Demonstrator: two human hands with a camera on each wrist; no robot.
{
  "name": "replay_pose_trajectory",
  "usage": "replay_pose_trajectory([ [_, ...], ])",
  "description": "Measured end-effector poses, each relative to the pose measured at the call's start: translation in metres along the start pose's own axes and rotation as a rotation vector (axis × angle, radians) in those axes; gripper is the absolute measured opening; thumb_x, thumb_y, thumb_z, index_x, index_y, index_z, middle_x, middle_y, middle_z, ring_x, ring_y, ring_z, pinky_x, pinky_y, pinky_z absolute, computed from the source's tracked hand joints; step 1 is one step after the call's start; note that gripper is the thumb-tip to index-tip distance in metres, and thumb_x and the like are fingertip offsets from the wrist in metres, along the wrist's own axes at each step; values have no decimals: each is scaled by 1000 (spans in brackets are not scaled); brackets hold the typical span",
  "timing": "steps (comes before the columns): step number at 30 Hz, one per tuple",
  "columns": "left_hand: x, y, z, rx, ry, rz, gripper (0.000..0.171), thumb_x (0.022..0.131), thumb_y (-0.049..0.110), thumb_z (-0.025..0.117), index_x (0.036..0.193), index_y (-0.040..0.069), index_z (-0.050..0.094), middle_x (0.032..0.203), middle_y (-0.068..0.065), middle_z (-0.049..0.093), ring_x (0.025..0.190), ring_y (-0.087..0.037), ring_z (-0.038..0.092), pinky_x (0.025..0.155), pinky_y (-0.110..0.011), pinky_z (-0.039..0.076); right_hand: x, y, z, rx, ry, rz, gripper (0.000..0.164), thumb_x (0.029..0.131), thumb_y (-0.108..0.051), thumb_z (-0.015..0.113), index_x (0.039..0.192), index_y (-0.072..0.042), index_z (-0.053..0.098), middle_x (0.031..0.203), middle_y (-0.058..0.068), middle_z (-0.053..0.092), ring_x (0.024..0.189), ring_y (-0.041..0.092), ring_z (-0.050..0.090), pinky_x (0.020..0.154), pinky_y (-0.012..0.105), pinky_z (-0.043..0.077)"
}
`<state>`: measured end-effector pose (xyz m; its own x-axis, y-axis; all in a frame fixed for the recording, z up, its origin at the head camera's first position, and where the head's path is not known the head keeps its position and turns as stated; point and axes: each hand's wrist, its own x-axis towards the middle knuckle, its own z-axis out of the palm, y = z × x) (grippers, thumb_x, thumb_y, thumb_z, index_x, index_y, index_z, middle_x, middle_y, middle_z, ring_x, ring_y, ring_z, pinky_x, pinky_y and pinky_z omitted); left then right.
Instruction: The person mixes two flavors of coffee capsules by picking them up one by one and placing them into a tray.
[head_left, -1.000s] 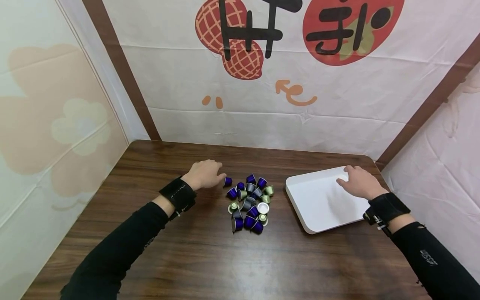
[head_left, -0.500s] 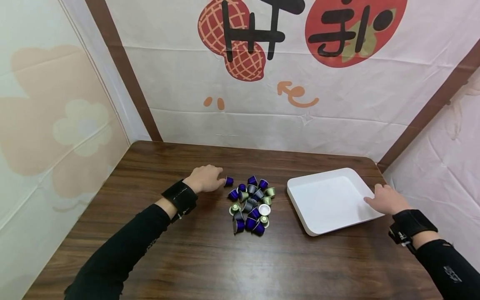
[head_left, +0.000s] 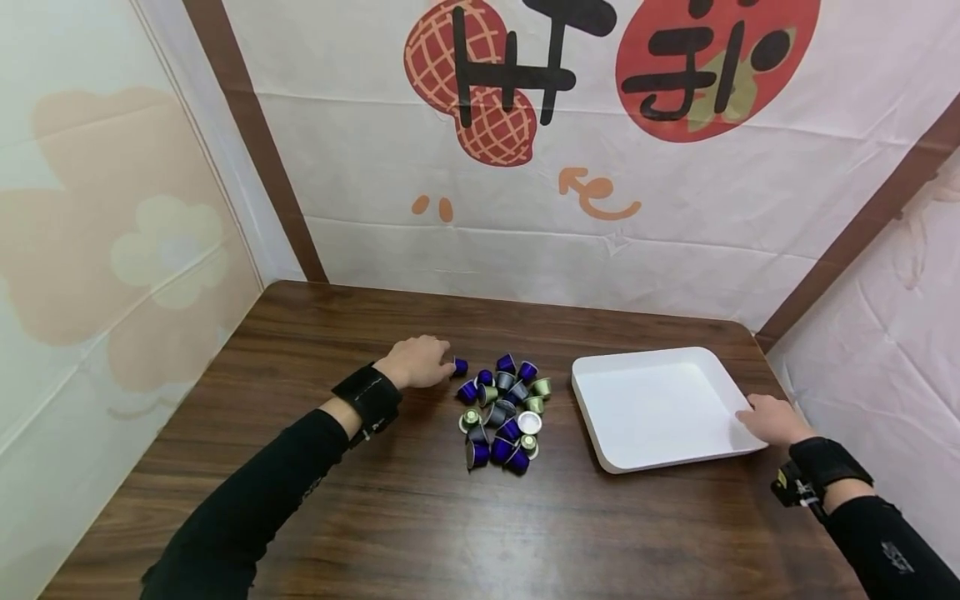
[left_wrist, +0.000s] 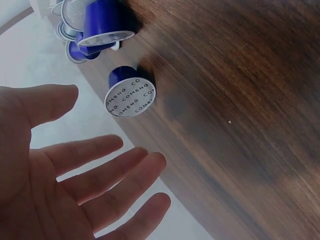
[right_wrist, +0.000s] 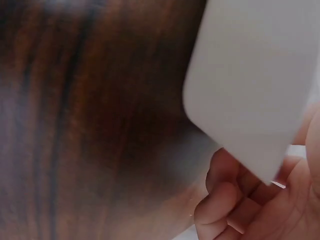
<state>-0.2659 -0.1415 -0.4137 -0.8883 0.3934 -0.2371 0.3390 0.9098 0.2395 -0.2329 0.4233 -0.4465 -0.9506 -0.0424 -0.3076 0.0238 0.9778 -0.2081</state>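
Observation:
In the head view my left hand point(head_left: 417, 362) is beside a single blue coffee capsule point(head_left: 461, 367) at the left of the pile. The left wrist view shows that hand with fingers spread and its palm bare; the same capsule point(left_wrist: 131, 98), its printed white lid turned toward the camera, sits just beyond the thumb and fingertips. At the right, my right hand point(head_left: 776, 419) grips the right side of a shallow white tray point(head_left: 660, 408). Its fingers point(right_wrist: 222, 197) curl below the tray's edge in the right wrist view, with the thumb partly out of frame.
Several coffee capsules point(head_left: 501, 412), blue, green and grey, lie in a loose cluster on the brown wood-grain table point(head_left: 420, 517), left of the tray. A printed white cloth point(head_left: 510, 258) hangs behind the table's back edge, with more cloth at both sides.
My right hand has moved from over the tray's far side out to its right edge and taken hold; the tray has turned slightly. The left hand stays by the blue capsule.

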Motion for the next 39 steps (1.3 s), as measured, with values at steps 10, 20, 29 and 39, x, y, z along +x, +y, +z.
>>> replay_pose_trajectory([
  [10, 12, 3, 8, 9, -24, -2, 57, 98, 30, 51, 143, -1, 34, 145, -24, 33, 132, -37, 33, 102, -49, 33, -11, 0, 16, 14, 55, -11, 50, 93, -16, 47, 120, 25, 40, 112, 43, 48, 100, 55, 50, 81, 58, 41],
  [20, 19, 4, 14, -16, -96, 30, 56, 99, 24, 48, 148, 7, 28, 149, -23, 25, 136, -36, 27, 105, -49, 28, -36, -8, 32, 82, 83, 22, 41, 93, -13, 43, 114, 22, 42, 84, 28, 56, 70, 34, 55, 61, 44, 44],
  [29, 27, 8, 17, -5, -144, 39, 50, 99, 14, 46, 147, 11, 33, 149, -24, 26, 136, -38, 27, 105, -50, 28, -58, -18, 45, 204, 63, 72, 34, 94, -11, 35, 109, 18, 41, 66, 10, 49, 50, 19, 52, 48, 33, 42],
  [39, 27, 13, 21, 120, -126, 45, 46, 98, 15, 51, 143, 10, 40, 144, -22, 35, 132, -38, 33, 103, -48, 33, -73, -33, 51, 234, 36, 100, 40, 96, -11, 33, 118, 22, 31, 67, 12, 48, 49, 19, 52, 48, 33, 44],
])
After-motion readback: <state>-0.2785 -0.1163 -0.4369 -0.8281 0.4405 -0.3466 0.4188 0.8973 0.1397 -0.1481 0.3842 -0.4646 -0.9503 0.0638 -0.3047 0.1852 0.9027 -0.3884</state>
